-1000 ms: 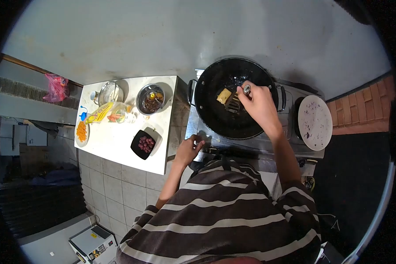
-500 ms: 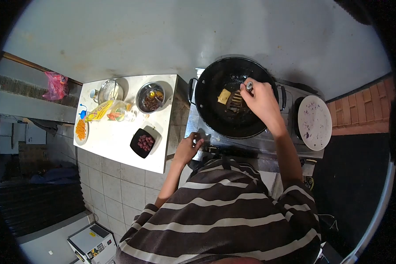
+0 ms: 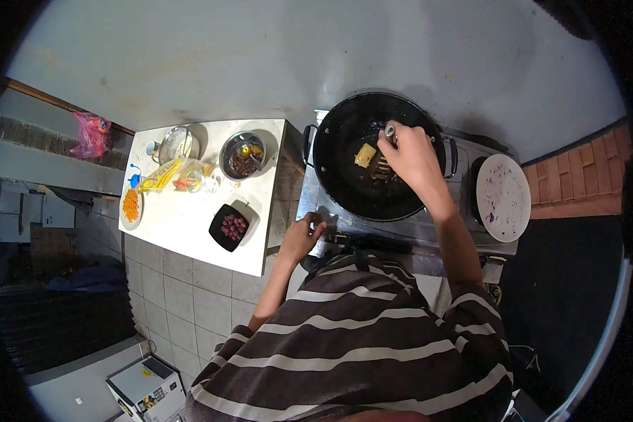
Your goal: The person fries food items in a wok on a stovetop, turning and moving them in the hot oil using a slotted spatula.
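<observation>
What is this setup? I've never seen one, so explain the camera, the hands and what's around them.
No machine here: a person works bare-handed, filmed by a camera on their head, looking forward and down. The right hand grips a slotted spatula in the black wok, beside a yellow piece of food. The left hand is at the front edge of the stove. On the white table to the left are a black bowl of reddish pieces, a metal bowl and a plate of orange bits.

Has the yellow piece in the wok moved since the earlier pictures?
Yes; the yellow piece has shifted slightly right in the view, judged against the wok.
</observation>
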The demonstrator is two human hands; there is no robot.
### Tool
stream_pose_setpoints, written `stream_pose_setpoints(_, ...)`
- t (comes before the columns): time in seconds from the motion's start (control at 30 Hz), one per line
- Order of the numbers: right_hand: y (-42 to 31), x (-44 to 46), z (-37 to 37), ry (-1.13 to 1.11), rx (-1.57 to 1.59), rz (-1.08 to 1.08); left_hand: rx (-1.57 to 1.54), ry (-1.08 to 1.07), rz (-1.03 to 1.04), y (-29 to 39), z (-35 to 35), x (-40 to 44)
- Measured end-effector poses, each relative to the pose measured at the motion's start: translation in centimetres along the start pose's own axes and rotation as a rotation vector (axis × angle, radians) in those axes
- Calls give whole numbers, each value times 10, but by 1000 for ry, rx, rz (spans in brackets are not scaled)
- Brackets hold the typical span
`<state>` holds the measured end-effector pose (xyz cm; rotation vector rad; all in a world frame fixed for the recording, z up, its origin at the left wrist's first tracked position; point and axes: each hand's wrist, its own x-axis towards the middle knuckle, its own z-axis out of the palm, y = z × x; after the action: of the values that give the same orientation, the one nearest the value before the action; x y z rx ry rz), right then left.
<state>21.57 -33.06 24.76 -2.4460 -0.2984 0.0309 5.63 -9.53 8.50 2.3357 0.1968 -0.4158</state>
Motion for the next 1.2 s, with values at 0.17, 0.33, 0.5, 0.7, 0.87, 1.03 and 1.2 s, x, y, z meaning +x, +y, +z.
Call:
stream_pose_setpoints(0.17, 4, -1, -1, 40, 71, -27, -26, 1, 21, 1, -2, -2)
stream_pose_setpoints(0.33, 6, -1, -8, 53, 85, -24, -34, 0, 23, -5, 1, -1)
stream_pose_setpoints(0.5, 5, 1, -6, 46, 25, -18, -6, 4, 26, 0, -2, -2)
stream_pose_setpoints(0.7, -3, 4, -1, -8, -45, -1, -40, 2, 38, -1, -2, -3)
stream_pose_setpoints(0.87, -1, 9, 7, -11, -58, -1, -21, 19, 49, -5, 1, -1)
stream_pose_setpoints(1.03, 4, 9, 5, 57, 15, 23, -2, 34, 57, -6, 1, -1)
stream_pose_setpoints(1.2, 20, 3, 2, 113, 211, -24, 2, 22, 46, -5, 1, 0)
